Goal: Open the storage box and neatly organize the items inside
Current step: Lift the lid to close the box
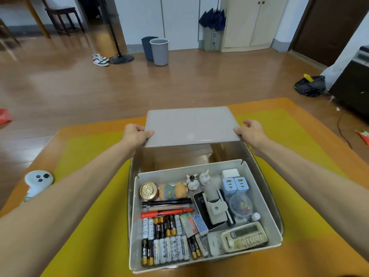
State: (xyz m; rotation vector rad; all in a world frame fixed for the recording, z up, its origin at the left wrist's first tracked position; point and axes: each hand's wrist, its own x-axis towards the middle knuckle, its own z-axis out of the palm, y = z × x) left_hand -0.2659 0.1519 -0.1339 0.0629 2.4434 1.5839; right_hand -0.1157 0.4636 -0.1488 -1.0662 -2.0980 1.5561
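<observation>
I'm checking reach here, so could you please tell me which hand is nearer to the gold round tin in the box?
Left. The left hand grips the lid's left edge, above the gold tin. The right hand grips the opposite edge, farther across the box.

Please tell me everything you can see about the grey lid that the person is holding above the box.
The flat grey rectangular plastic lid has rounded corners and a matte, lightly speckled top with a faint shine near its front edge. It is off the open grey storage box and held above the box's far side, roughly level. The left hand grips its left edge and the right hand its right edge, fingers curled around it. Nothing else touches it.
</observation>
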